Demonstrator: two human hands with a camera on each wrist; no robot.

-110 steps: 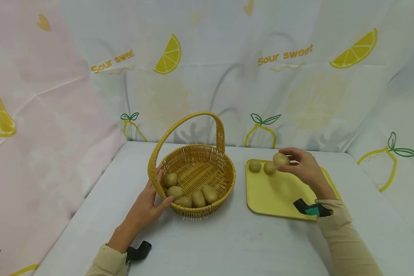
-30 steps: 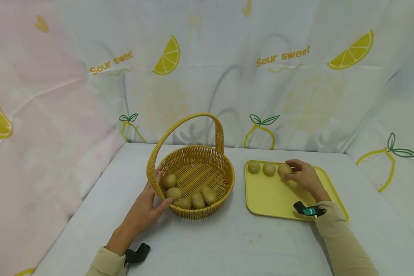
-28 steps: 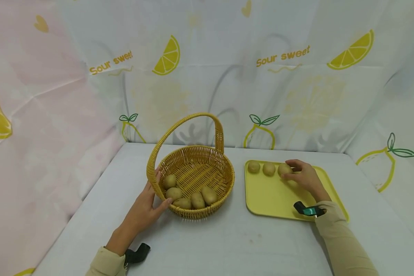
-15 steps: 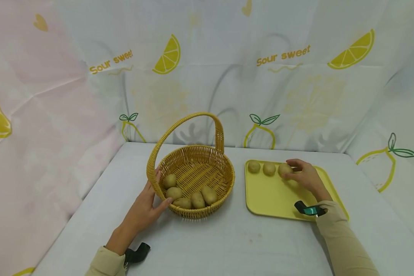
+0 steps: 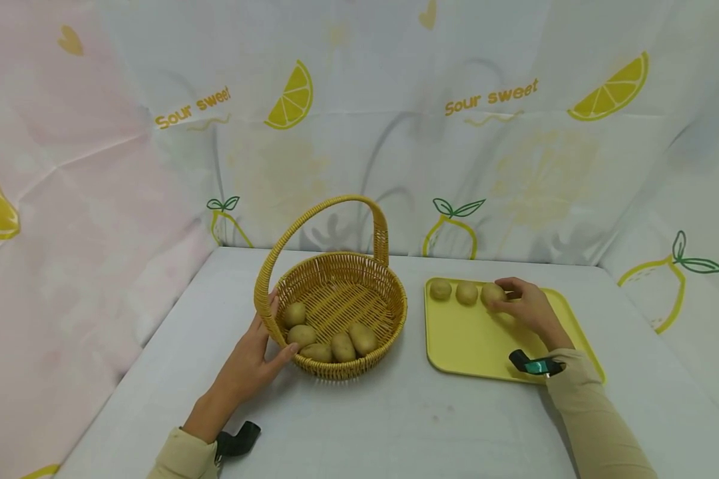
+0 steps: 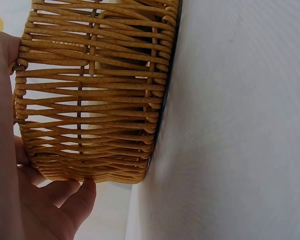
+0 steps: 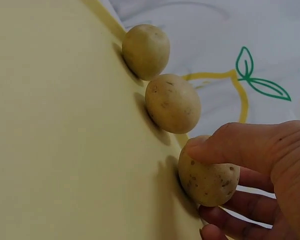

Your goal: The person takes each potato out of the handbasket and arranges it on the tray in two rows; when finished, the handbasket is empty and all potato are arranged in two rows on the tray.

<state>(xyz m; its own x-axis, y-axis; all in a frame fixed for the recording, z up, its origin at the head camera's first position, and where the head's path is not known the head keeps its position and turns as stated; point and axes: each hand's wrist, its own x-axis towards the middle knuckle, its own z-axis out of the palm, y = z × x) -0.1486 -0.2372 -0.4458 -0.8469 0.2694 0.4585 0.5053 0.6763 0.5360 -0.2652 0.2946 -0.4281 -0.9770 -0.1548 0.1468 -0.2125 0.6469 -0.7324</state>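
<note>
My right hand (image 5: 530,307) pinches a potato (image 7: 210,177) between thumb and fingers, and the potato rests on the yellow tray (image 5: 479,346). Two more potatoes (image 5: 467,293) lie in a row to its left along the tray's far edge. At the left, my left hand (image 5: 248,362) holds the side of a woven basket (image 5: 359,259), thumb over the rim and fingers against the outer wall, as the left wrist view also shows. Inside the basket, several potatoes (image 5: 343,346) sit along its near left side. The arched handle (image 5: 311,213) stands upright.
A white cloth covers the table (image 5: 383,426). Behind it hangs a backdrop (image 5: 359,146) printed with lemons and lettering. Basket and tray stand side by side with a narrow strip of table between them.
Since the earliest frame, my right hand has lowered the potato onto the tray beside the other two. Over the last second almost nothing moves. The left hand stays on the basket.
</note>
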